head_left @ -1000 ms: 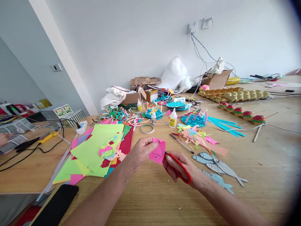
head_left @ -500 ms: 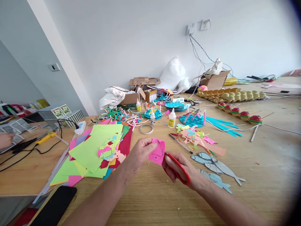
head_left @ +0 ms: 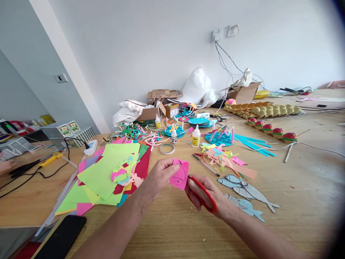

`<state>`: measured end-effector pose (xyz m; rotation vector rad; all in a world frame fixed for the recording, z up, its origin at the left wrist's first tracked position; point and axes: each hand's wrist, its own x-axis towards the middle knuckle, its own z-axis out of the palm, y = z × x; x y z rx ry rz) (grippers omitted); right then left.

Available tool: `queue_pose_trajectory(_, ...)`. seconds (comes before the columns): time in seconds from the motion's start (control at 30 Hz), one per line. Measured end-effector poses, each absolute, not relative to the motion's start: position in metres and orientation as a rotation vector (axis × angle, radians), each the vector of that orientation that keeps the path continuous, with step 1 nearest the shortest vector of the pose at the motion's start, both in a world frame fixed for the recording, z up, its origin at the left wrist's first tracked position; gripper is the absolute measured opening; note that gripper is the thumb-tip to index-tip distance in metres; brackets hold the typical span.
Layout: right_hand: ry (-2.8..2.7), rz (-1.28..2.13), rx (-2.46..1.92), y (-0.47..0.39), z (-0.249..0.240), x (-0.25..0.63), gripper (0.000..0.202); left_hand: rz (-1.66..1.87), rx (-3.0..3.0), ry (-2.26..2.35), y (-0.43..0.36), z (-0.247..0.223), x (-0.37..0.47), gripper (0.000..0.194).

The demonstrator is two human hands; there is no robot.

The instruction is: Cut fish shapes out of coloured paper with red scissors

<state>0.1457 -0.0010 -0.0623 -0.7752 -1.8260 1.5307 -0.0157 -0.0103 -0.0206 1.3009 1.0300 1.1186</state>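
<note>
Between its thumb and fingers my left hand [head_left: 160,175] pinches a small pink piece of paper [head_left: 179,175] with a fish drawn on it in dark lines. Red-handled scissors [head_left: 206,197] are gripped in my right hand [head_left: 202,194], their blades at the paper's right edge and mostly hidden. Both hands are held above the wooden table [head_left: 172,233]. Right of my right hand lie grey-blue paper fish [head_left: 253,192]. A pile of small coloured paper cutouts [head_left: 124,174] sits on green paper sheets [head_left: 99,169] to the left.
Paper scraps [head_left: 226,156], a pen [head_left: 206,165], a tape roll [head_left: 167,148] and glue bottles [head_left: 196,136] stand or lie beyond my hands. A black phone [head_left: 61,237] is at the front left. Egg cartons [head_left: 261,109] lie at the back right. Another person's hand [head_left: 7,165] shows at the far left.
The view has shifted slightly, so the background sits a little further left. My hands, the pink paper and the scissors keep nearly the same pose.
</note>
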Motion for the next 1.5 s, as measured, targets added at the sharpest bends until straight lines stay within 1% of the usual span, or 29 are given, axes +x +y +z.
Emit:
queue_pose_trajectory(0.33, -1.820, 1.545, -0.818, -0.001, -0.061, 0.145, 0.052, 1.116, 1.331, 1.037, -0.010, -0.021, -0.016, 0.027)
queue_pose_trajectory(0.63, -1.839, 1.567, -0.846, 0.000, -0.061, 0.146, 0.048, 1.051, 1.294, 0.992, -0.009, -0.021, -0.018, 0.030)
queue_pose_trajectory(0.8, -1.864, 1.531, -0.845, 0.000, -0.057, 0.147, 0.048, 1.018, 1.283, 0.990, -0.009, -0.019, -0.019, 0.030)
queue_pose_trajectory(1.1, -1.862, 1.573, -0.814, 0.000, -0.062, 0.148, 0.047, 0.936, 1.286, 0.954, -0.007, -0.020, -0.026, 0.026)
queue_pose_trajectory(1.5, -1.835, 1.622, -0.829, 0.001, -0.064, 0.146, 0.048, 0.930, 1.289, 0.943, -0.006, -0.020, -0.029, 0.028)
